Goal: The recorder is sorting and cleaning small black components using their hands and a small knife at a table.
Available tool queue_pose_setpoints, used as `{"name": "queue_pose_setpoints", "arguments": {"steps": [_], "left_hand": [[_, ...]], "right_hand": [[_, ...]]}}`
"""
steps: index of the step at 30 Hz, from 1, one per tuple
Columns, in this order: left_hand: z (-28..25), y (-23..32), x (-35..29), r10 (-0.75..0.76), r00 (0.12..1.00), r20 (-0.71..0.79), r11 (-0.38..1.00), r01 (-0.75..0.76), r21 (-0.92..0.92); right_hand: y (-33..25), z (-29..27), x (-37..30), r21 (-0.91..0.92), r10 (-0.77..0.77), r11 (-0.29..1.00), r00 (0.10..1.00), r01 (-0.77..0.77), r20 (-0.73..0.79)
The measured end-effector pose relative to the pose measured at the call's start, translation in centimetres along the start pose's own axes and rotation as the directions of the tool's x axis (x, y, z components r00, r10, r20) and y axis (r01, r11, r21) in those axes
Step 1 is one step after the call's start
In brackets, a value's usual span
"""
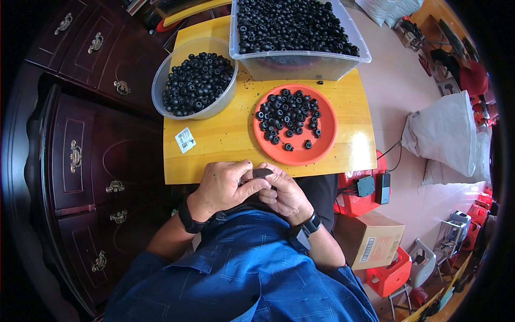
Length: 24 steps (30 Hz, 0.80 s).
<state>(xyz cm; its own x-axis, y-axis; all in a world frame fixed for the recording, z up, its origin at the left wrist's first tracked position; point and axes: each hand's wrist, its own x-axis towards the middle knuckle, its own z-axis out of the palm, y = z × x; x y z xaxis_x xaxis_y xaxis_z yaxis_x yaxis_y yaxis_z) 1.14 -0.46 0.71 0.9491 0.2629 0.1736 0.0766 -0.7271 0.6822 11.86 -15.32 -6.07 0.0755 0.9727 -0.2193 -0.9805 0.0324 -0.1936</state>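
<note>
Just off the near edge of the table, my two hands meet in front of my body. A small dark, flat, rounded piece [262, 173] shows at the tip of a digit of my right hand [287, 192]; whether it is worn or pinched I cannot tell. The fingers of my right hand are curled in. My left hand [225, 185] is closed too, its thumb pressed toward the right fingers. Whatever lies between the hands is hidden. Beyond them, an orange-red plate [306, 155] bears several small black ring-shaped parts [287, 110].
A clear round tub [158, 91] of black parts stands at the table's left, a large clear bin [300, 60] of them behind. A white label [185, 140] lies on the yellow table [214, 155]. Right: red stool [357, 201], cardboard box [381, 244], white sacks [442, 134]. Left: dark cabinet [75, 177].
</note>
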Motion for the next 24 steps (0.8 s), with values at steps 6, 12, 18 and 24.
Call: {"name": "queue_pose_setpoints", "arguments": {"steps": [6,12,18,24], "left_hand": [[-0.58,0.38,0.27,-0.008,1.000,-0.024,1.000,0.007,-0.022],[-0.51,0.73,0.38,-0.018,1.000,-0.016,1.000,0.018,-0.021],[-0.46,0.62,0.34,-0.048,0.998,0.042,0.999,0.047,0.015],[0.00,-0.03,0.13,-0.029,0.998,0.047,1.000,0.029,0.001]], "right_hand": [[-0.06,0.07,-0.10,0.033,-0.006,0.999,1.000,0.006,0.024],[-0.07,0.32,-0.31,0.002,0.000,1.000,1.000,0.000,0.014],[0.02,0.00,-0.30,-0.014,0.024,1.000,0.999,-0.023,0.034],[0.28,-0.35,-0.21,0.005,-0.007,1.000,1.000,0.007,0.028]]}}
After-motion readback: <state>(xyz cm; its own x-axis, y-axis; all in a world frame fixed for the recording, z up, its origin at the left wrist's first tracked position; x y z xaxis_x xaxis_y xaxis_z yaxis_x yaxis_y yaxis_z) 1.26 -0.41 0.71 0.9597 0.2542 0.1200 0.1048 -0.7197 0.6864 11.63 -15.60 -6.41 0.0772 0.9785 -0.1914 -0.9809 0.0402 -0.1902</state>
